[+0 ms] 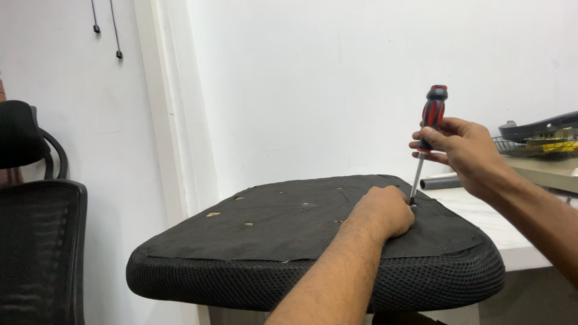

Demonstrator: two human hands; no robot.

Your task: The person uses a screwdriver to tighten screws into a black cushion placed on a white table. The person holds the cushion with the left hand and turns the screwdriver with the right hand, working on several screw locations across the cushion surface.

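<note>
My right hand (460, 151) is clenched around the red-and-black handle of a screwdriver (427, 135), gripping it low on the handle with fingers and thumb. The tool stands nearly upright, tilted slightly, with its metal shaft running down to the upturned underside of a seat cushion (301, 235). The tip meets the cushion's black fabric backing just beside my left hand (385, 209).

My left hand is closed into a loose fist and rests knuckles-up on that backing, touching the shaft's lower end or very nearly so; whether it pinches a screw I cannot tell, as the fingers hide the spot.

The cushion lies upside down, its mesh-covered padded edge facing me, its flat black underside up. Several small holes show tan material through the fabric, toward the left and centre.

The cushion rests on a white tabletop (481, 210), overhanging its near edge. A grey tube (441, 182) lies on the tabletop behind the cushion. At far right a wire basket (533, 146) holds dark and yellow items. A black mesh office chair (39, 241) stands at far left against the white wall.
</note>
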